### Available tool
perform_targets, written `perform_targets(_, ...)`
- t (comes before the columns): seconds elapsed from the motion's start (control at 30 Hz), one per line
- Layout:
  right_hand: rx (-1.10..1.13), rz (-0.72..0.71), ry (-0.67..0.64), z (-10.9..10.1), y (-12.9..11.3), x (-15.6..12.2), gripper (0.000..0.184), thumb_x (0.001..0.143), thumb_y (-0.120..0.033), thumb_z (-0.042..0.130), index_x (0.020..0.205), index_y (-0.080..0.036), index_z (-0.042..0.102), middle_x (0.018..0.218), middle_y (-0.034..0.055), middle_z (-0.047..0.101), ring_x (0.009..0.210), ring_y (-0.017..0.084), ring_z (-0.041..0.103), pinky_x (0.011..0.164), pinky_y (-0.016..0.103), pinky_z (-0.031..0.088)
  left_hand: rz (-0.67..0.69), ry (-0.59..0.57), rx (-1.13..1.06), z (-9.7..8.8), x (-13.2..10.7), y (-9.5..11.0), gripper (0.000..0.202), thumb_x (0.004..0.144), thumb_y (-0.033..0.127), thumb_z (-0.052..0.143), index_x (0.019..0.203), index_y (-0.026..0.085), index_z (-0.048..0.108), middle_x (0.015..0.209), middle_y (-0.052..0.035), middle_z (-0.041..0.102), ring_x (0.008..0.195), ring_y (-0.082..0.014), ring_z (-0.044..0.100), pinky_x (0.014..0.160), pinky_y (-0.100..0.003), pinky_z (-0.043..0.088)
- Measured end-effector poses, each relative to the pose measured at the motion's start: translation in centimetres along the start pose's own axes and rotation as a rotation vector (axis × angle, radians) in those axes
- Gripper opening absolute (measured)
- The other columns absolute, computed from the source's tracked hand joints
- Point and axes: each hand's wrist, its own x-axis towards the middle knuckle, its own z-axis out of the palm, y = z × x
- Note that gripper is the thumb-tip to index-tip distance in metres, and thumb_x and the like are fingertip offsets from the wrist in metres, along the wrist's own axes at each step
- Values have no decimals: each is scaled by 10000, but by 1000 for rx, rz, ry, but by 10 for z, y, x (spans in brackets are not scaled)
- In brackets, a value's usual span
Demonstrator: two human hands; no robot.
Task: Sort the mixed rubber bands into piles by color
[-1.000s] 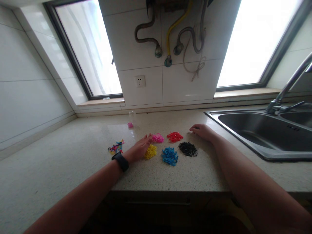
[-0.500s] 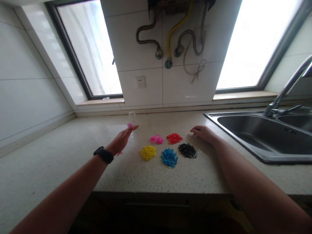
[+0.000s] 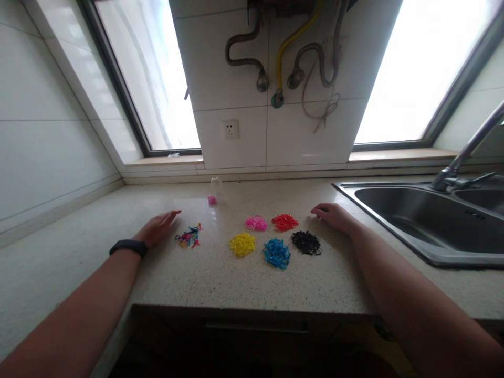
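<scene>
Small piles of tiny elastic bands lie on the speckled counter [image 3: 252, 283]: pink [image 3: 255, 223], red [image 3: 284, 222], yellow [image 3: 242, 244], blue [image 3: 276, 252] and black [image 3: 306, 242]. A mixed-colour pile [image 3: 189, 236] sits to their left. My left hand [image 3: 156, 228], with a black wristband [image 3: 128, 247], rests flat on the counter just left of the mixed pile, fingers stretched out. My right hand [image 3: 333, 215] lies on the counter right of the red pile, fingers loosely curled and holding nothing I can see.
A small clear bottle with a pink cap [image 3: 213, 191] lies near the back wall. A steel sink [image 3: 425, 220] with a tap [image 3: 468, 152] fills the right side. Windows flank a tiled wall with pipes and a socket [image 3: 230, 129].
My left hand moved from the pink and yellow piles up toward the bottle, then left and down to rest beside the mixed pile. My right hand stayed put.
</scene>
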Motion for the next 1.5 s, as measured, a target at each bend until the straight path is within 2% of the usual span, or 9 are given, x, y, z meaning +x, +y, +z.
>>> perform_targets(0.17, 3, -12, -4, 0, 3, 0, 356, 822, -464, 585, 926, -175, 763, 801, 70, 741, 695, 187, 632, 673, 304, 460, 22, -38, 80, 13, 2, -23, 894, 863, 799, 271, 1355, 139, 617, 1428, -134, 565, 1347, -303, 502, 1173, -404, 335)
perform_targets(0.53, -19, -43, -26, 1, -1, -5, 336, 818, -469, 596, 896, -188, 763, 792, 69, 742, 687, 189, 633, 669, 310, 467, 90, -73, 146, 16, 5, -28, 756, 918, 662, 324, 1348, 121, 630, 1444, -139, 547, 1366, -281, 484, 1169, -376, 341)
perform_targets(0.7, 44, -78, 16, 2, -21, -10, 362, 807, -464, 596, 946, -171, 756, 787, 77, 734, 661, 183, 617, 651, 313, 474, 99, -61, 145, 16, 5, -27, 692, 929, 633, 339, 1327, 160, 651, 1433, -108, 563, 1346, -275, 509, 1154, -364, 364)
perform_targets(0.8, 94, -165, 56, 4, -52, -13, 377, 831, -456, 573, 994, -162, 743, 826, 81, 736, 686, 176, 614, 652, 304, 471, 94, -56, 142, 17, 7, -28, 666, 931, 604, 349, 1315, 157, 660, 1421, -112, 573, 1332, -272, 524, 1146, -365, 375)
perform_targets(0.93, 46, -378, -13, 18, -120, -18, 338, 882, -427, 550, 994, -173, 742, 804, 53, 720, 673, 152, 586, 640, 281, 437, 85, -50, 133, 17, 8, -27, 633, 938, 574, 352, 1302, 166, 670, 1398, -105, 595, 1319, -266, 535, 1133, -367, 389)
perform_targets(1.07, -8, -509, -179, 47, -197, -28, 276, 893, -357, 568, 995, -172, 746, 824, 47, 731, 650, 133, 585, 618, 264, 405, 79, -35, 125, 16, 6, -25, 622, 930, 590, 369, 1291, 191, 681, 1393, -89, 600, 1319, -278, 534, 1130, -377, 392)
perform_targets(1.2, -86, -669, -336, 87, -257, -40, 255, 885, -320, 594, 1009, -169, 758, 927, 76, 754, 784, 163, 646, 708, 272, 436, 85, -27, 120, 16, 6, -25, 610, 931, 593, 374, 1276, 203, 692, 1384, -81, 609, 1310, -273, 544, 1119, -359, 403)
perform_targets(1.33, -253, -826, -410, 124, -289, -48, 286, 879, -332, 614, 1067, -171, 756, 1070, 115, 745, 1009, 218, 652, 873, 301, 445, 91, -25, 117, 17, 7, -26, 606, 942, 582, 362, 1277, 197, 691, 1383, -81, 610, 1303, -260, 551, 1116, -341, 405)
perform_targets(1.5, -415, -885, -442, 152, -302, -46, 321, 862, -330, 606, 1105, -169, 738, 1124, 130, 727, 1040, 253, 653, 843, 315, 459, 87, -23, 121, 17, 8, -27, 595, 949, 568, 361, 1297, 203, 677, 1396, -75, 598, 1317, -252, 538, 1123, -340, 393)
